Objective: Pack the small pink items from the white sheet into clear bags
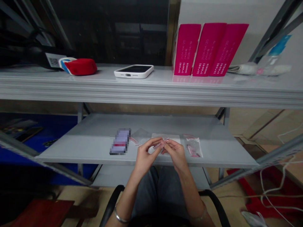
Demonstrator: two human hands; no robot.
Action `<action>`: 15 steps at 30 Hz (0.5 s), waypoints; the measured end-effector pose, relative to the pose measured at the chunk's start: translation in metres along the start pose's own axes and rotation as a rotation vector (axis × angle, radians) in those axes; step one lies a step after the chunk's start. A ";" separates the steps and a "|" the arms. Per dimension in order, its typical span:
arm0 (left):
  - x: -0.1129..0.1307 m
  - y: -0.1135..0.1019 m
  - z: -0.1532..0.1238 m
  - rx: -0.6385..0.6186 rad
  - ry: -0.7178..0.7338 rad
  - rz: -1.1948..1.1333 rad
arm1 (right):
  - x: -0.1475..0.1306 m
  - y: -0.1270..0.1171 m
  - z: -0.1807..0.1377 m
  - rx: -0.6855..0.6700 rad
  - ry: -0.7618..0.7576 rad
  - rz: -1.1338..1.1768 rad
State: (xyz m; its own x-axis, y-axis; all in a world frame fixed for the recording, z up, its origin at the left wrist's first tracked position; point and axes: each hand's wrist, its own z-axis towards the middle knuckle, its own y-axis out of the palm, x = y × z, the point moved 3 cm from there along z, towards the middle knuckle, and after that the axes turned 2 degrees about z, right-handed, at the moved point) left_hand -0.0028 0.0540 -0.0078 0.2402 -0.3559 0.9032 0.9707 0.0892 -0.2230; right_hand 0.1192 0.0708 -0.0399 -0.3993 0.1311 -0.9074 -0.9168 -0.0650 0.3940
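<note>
My left hand point(145, 155) and my right hand point(175, 152) meet above the front edge of the lower grey shelf point(94, 138). Both pinch a small clear zip bag with a red seal strip point(159, 145) between their fingertips. Its contents are too small to make out. Another small clear bag with a red strip point(194, 146) lies on the shelf just right of my right hand. More clear bags point(142, 136) lie behind my left hand, beside a blurred-out flat item point(120, 142).
On the upper shelf point(151, 91) lie a white-cased phone point(133, 71), a red object point(80, 66), three magenta boxes point(208, 49) and a clear bottle point(272, 60). Chair armrests point(111, 201) flank my lap. White cables point(276, 189) trail on the floor at right.
</note>
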 end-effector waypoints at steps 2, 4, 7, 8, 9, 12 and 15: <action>-0.001 0.001 0.000 -0.006 -0.004 -0.043 | -0.003 0.000 -0.001 -0.039 -0.018 -0.030; -0.003 0.001 0.000 -0.008 -0.006 -0.073 | -0.004 -0.001 -0.001 -0.071 -0.037 -0.065; -0.005 0.001 0.000 0.009 -0.030 -0.104 | -0.005 -0.001 -0.002 -0.086 -0.060 -0.115; -0.005 0.001 0.000 0.015 -0.040 -0.112 | -0.006 -0.001 -0.002 -0.089 -0.066 -0.133; -0.006 0.001 0.000 0.019 -0.047 -0.118 | -0.007 -0.001 -0.003 -0.093 -0.075 -0.152; -0.006 0.003 -0.001 0.013 -0.046 -0.112 | -0.010 0.001 -0.005 -0.107 -0.107 -0.218; -0.004 0.003 -0.002 -0.023 -0.010 -0.065 | -0.012 0.001 -0.008 -0.082 -0.125 -0.297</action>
State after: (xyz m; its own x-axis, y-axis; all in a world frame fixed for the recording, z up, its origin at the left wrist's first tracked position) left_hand -0.0006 0.0542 -0.0127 0.1769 -0.3507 0.9196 0.9840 0.0451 -0.1721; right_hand 0.1232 0.0615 -0.0301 -0.1171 0.2761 -0.9540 -0.9917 -0.0845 0.0972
